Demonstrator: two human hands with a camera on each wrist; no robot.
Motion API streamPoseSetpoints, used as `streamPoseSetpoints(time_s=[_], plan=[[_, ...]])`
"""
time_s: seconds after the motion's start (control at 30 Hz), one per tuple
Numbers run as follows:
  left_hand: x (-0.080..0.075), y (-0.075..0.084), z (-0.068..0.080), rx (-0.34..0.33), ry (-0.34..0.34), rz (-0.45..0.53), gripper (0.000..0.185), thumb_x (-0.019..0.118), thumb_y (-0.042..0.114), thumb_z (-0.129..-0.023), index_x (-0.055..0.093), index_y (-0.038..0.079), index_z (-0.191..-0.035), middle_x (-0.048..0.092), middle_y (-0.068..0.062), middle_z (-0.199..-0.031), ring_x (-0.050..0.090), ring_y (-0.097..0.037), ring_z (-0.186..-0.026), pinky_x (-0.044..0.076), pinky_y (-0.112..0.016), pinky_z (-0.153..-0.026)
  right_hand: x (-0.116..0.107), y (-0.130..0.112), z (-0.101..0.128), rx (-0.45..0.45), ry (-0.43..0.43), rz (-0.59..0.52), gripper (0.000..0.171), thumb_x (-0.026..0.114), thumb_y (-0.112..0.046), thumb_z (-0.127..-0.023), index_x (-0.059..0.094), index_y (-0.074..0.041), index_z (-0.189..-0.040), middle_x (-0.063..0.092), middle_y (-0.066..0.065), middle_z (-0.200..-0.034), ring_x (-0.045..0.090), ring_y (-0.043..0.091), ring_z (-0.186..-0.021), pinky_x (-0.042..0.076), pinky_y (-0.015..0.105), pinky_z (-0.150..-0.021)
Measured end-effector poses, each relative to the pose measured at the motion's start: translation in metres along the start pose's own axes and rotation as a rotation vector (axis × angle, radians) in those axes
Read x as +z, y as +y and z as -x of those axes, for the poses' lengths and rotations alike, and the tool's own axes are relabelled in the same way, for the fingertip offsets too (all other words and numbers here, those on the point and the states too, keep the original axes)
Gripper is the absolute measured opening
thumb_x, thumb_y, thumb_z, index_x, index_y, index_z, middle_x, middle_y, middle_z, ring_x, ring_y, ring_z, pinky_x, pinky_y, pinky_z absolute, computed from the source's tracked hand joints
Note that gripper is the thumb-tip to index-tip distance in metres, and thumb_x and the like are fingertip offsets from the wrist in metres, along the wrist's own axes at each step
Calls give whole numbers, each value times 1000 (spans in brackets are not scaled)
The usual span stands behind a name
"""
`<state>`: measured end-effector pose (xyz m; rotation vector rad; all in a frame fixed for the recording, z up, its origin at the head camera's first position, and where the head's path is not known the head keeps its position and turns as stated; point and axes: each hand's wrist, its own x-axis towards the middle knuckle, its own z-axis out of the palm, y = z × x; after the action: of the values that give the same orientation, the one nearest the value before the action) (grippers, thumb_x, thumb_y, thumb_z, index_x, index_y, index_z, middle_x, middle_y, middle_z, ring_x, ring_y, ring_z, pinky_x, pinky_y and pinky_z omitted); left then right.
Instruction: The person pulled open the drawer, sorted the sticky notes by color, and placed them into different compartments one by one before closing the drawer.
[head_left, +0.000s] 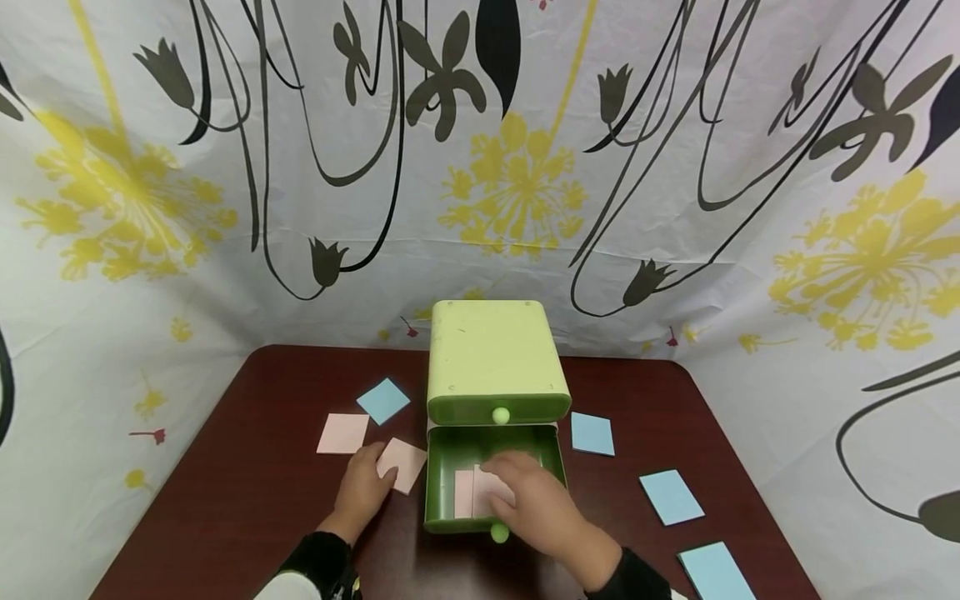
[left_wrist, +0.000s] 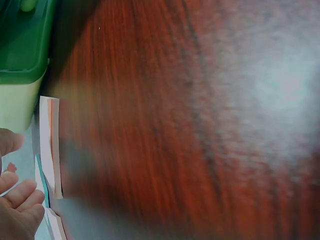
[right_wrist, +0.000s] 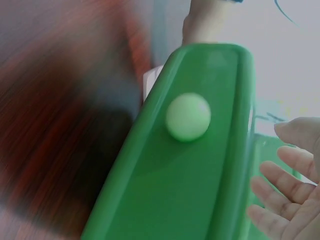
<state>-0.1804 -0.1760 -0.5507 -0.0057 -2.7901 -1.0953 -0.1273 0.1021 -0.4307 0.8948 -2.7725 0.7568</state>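
**Both hands low at the open green drawer**

From the head view I see a small green drawer unit (head_left: 493,358) standing at centre frame on the dark red counter (head_left: 247,500). Its lower drawer (head_left: 442,492) is pulled out toward the bottom edge, with a pale knob (head_left: 499,533) on its front.

My right hand (head_left: 528,496) is inside the drawer, fingers laid flat and relaxed over the pink notes (head_left: 468,492) lying on the drawer floor. I cannot tell whether it pinches any of them. In the right wrist view the fingers look spread and straight beside the drawer front (right_wrist: 165,190).

My left hand (head_left: 363,487) rests on the counter just left of the drawer, fingertips touching a pink note (head_left: 405,462) there. Fingers look loosely extended, nothing gripped; the left wrist view is blurred but shows open fingers (left_wrist: 20,205) near paper edges.

Another pink note (head_left: 343,433) and a blue note (head_left: 383,400) lie further left. Three blue notes sit on the right side: one beside the unit (head_left: 592,434), one lower right (head_left: 671,497), one at the bottom edge (head_left: 714,573).
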Motion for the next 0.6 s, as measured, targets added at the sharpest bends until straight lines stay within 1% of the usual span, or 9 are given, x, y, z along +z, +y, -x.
streamPoseSetpoints(time_s=[0.13, 0.27, 0.37, 0.47, 0.53, 0.6], plan=[[3, 0, -5, -11, -25, -8, 56, 72, 10, -84, 50, -13, -130, 53, -31, -126, 49, -46, -119, 45, -54, -96, 4, -11, -1, -93, 43, 63, 34, 74, -15, -84, 66, -10, -117, 62, 4, -118, 59, 21, -108, 53, 36, -86], [6, 0, -8, -27, -51, -32, 63, 75, 13, -82, 48, -13, -132, 52, -31, -127, 49, -45, -120, 45, -54, -96, 9, -20, -3, -163, 68, 109, 36, 76, -18, -82, 67, -11, -116, 62, 2, -117, 60, 19, -107, 54, 35, -84], [8, 0, -10, -30, -56, -52, 66, 78, 15, -81, 48, -14, -131, 52, -31, -126, 48, -45, -120, 45, -53, -96, 12, -27, -5, -194, 54, 124, 36, 76, -22, -83, 66, -12, -117, 62, 1, -118, 59, 16, -108, 54, 31, -81], [8, 2, -11, -34, -58, -71, 68, 79, 18, -79, 48, -15, -130, 52, -32, -124, 47, -46, -119, 45, -53, -96, 15, -33, -6, -207, 24, 126, 37, 75, -25, -85, 66, -13, -118, 61, 0, -119, 58, 15, -110, 54, 27, -80], [9, 4, -12, -44, -58, -86, 69, 80, 19, -78, 48, -15, -129, 52, -32, -124, 47, -46, -119, 45, -54, -95, 16, -37, -6, -211, -2, 124, 37, 74, -26, -86, 65, -14, -119, 60, -1, -121, 58, 14, -112, 54, 26, -83], [10, 4, -14, -55, -63, -95, 71, 81, 21, -77, 48, -16, -129, 52, -32, -124, 46, -46, -119, 45, -54, -95, 18, -40, -6, -231, -6, 130, 36, 74, -26, -86, 65, -14, -119, 60, -1, -121, 57, 13, -113, 53, 26, -85]])
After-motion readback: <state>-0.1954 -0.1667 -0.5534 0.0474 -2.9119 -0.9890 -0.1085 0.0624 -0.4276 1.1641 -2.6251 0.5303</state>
